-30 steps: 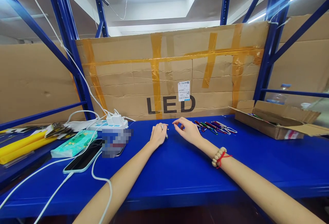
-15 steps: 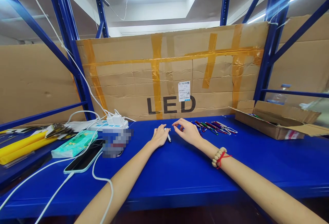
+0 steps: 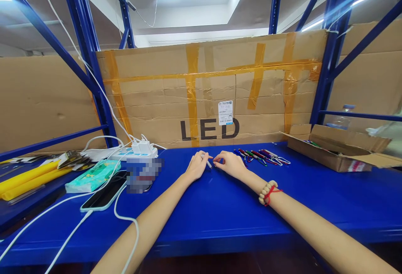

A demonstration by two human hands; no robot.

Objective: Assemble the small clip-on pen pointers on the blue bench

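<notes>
My left hand (image 3: 196, 166) rests on the blue table (image 3: 220, 207) with its fingers curled round a small silvery pen-like piece (image 3: 208, 163). My right hand (image 3: 230, 164), a bead bracelet on its wrist, meets it from the right, fingertips pinched against the same piece's end. Both hands lie at the table's far middle, just in front of the big cardboard sheet marked LED (image 3: 210, 94). Several coloured carabiner-style keychains (image 3: 260, 156) lie in a row right of my right hand.
An open flat cardboard box (image 3: 339, 150) sits at the right. On the left are a power strip with chargers (image 3: 138, 150), a phone on a white cable (image 3: 103, 196), a green tissue pack (image 3: 92, 176) and yellow packets (image 3: 28, 177). Blue rack posts (image 3: 326, 68) frame the bench.
My right hand has dropped and moved left until its fingertips touch the small piece held by my left hand; the left hand has turned the piece outward to the right.
</notes>
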